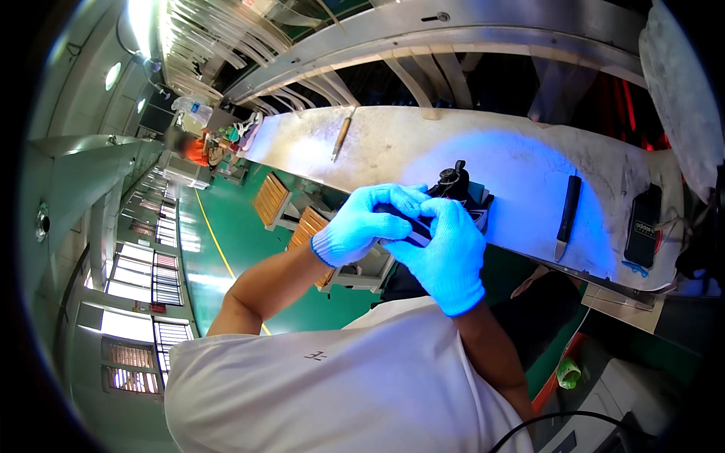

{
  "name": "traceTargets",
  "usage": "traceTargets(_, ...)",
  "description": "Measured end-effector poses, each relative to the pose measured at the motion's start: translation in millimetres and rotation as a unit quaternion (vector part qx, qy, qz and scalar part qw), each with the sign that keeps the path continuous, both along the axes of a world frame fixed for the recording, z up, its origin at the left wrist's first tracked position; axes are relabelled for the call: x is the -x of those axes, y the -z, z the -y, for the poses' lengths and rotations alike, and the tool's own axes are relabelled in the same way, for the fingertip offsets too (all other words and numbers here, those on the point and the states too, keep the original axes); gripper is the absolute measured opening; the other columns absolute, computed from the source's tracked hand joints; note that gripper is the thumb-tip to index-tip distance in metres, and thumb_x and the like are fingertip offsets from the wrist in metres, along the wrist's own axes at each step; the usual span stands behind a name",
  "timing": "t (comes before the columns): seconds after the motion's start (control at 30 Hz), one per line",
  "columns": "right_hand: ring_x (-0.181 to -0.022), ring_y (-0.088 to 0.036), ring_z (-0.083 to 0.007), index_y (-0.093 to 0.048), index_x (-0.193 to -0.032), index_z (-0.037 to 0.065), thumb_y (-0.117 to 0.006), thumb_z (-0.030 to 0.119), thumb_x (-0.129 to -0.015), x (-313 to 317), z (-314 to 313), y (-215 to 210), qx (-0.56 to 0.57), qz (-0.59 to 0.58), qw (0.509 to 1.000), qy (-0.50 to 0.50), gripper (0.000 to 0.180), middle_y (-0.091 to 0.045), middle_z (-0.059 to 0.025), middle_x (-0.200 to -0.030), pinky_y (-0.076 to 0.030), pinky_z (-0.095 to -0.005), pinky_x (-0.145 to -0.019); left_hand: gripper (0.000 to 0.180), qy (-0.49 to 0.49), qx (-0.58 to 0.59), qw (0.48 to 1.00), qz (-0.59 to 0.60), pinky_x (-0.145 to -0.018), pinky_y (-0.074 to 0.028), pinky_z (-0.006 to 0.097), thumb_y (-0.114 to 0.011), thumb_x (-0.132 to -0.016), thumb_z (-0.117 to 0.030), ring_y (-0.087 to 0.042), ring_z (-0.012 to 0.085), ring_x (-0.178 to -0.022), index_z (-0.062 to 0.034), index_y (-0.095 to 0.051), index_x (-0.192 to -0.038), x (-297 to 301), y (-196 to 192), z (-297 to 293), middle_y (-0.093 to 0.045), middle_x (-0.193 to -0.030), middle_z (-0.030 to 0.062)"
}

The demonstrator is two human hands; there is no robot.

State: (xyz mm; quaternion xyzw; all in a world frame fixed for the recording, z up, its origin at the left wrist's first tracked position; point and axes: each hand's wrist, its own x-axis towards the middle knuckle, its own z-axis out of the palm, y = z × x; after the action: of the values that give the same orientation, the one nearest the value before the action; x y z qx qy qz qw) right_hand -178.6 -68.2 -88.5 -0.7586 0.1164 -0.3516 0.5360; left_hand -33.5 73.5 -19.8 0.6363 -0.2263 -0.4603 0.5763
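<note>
My left hand [361, 226] and my right hand [451, 253], both in knitted gloves lit blue, meet at the near edge of the bench. Between them they grip a dark piece [418, 234] with a smooth, curved surface. Fingers cover most of it, so its kind is unclear. Just beyond my right fingertips is a black object with a round knob-like part [448, 177]; whether it joins the held piece cannot be seen. Farther right lies a black-handled knife [569, 215], its blade toward me.
The long pale bench [521, 155] carries a wooden-handled tool [342, 139] at left and a flat black phone-like item [642, 230] at right. A metal rail [513, 32] runs behind it. Slatted wooden seats [270, 199] stand on the green floor. A person in orange [198, 149] is far left.
</note>
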Motion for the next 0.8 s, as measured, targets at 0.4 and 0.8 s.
traceTargets(0.4, -0.095, -0.072, -0.0280, -0.064, -0.127, 0.009, -0.109, 0.033, -0.068, 34, -4, 41, -0.066, 0.066, 0.990, 0.107, 0.078, -0.068, -0.0103, -0.111, -0.062, -0.0420, -0.082, 0.050, 0.064, -0.006, 0.990, 0.128, -0.131, -0.040, 0.056, -0.097, -0.079, -0.015, -0.048, 0.0397, -0.160, 0.0009, -0.079, -0.123, 17, -10, 20, -0.073, -0.143, 0.0222)
traceTargets(0.8, -0.090, -0.071, -0.0285, -0.062, -0.134, 0.009, -0.107, 0.030, -0.074, 26, 8, 47, -0.077, 0.105, 0.990, 0.048, 0.078, -0.068, -0.0109, -0.108, -0.060, -0.0443, -0.079, 0.041, 0.091, -0.019, 0.984, 0.154, -0.129, -0.042, 0.055, -0.100, -0.075, -0.015, -0.055, 0.0380, -0.153, -0.0051, -0.078, -0.109, 4, -17, 32, -0.079, -0.125, 0.0144)
